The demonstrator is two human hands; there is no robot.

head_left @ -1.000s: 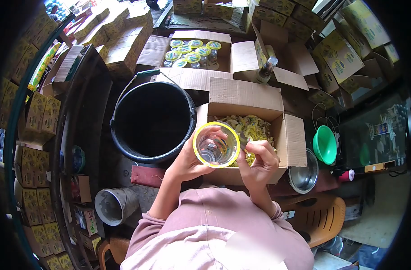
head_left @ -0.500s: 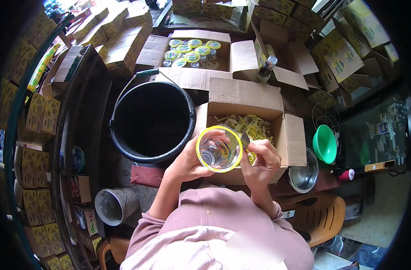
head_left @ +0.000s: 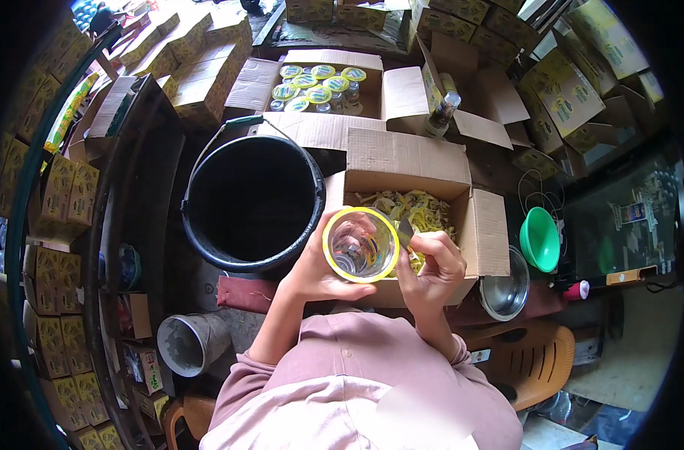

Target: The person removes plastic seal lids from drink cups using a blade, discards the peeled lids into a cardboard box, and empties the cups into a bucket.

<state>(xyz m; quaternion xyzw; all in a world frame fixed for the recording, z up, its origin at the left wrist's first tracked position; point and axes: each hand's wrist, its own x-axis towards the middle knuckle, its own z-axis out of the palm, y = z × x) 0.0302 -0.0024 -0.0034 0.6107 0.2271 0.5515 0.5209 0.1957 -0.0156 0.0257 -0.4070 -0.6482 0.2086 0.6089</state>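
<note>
My left hand [head_left: 315, 264] is wrapped round a clear plastic cup [head_left: 357, 262] with a yellow rim, its round opening turned up toward me. Printing shows through the clear wall. Close by the cup's right edge, my right hand [head_left: 434, 266] pinches a small dark blade [head_left: 405, 231], tip pointing up. Both hands are over the near side of an open cardboard box [head_left: 409, 154], which holds a heap of crumpled yellow strips [head_left: 413, 206].
A large black bucket [head_left: 199, 244] stands left of the box. Behind are a carton [head_left: 327, 124] of yellow-lidded cups and a bottle [head_left: 445, 105]. To the right sit a green bowl [head_left: 540, 238] and a metal bowl [head_left: 507, 289]. A grey pail [head_left: 188, 345] is at lower left.
The cup has shifted slightly left and up in my left hand, and its yellow rim is a little farther from my right fingers. The right hand stays nearly in place.
</note>
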